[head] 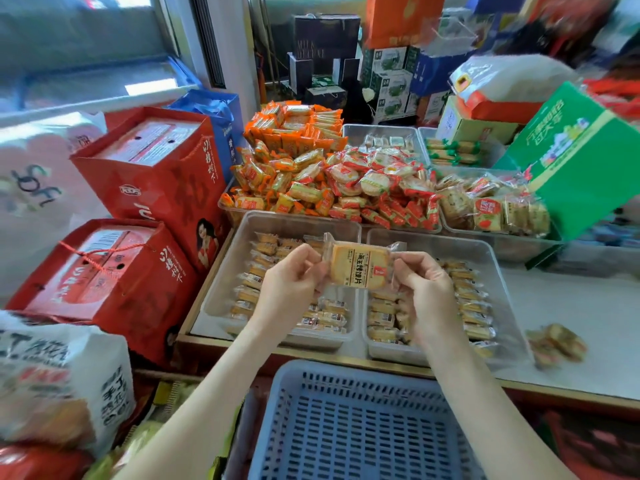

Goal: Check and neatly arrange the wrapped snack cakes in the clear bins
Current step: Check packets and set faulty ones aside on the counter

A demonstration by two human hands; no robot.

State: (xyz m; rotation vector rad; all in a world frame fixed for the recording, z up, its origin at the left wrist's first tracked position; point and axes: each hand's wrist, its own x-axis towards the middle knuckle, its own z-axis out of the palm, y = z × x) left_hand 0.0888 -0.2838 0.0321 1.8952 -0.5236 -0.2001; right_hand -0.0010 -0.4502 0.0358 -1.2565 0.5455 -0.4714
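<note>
Head view: a single wrapped snack cake [360, 265] is held up in the air at the middle of the picture, above the seam between two clear bins. The left hand [291, 282] pinches the wrapper's crimped end at the cake's 9 o'clock. The right hand [426, 289] pinches the opposite end at its 3 o'clock. Both have fingers curled onto the film, with the label facing the camera.

The left bin [242, 230] lies at 7 o'clock from the cake and the right bin [491, 258] at 5 o'clock. Both are on the surface [571, 306] and hold rows of similar cakes. A blue basket [346, 427] sits at 6 o'clock, nearest the person.

The cake looks light, with a slick, crinkly wrapper over a crumbly slice. Squeezing its middle could crack it, so the sealed end flaps are the safest hold. Whether the seal is sound is probably too fine to judge here.
</note>
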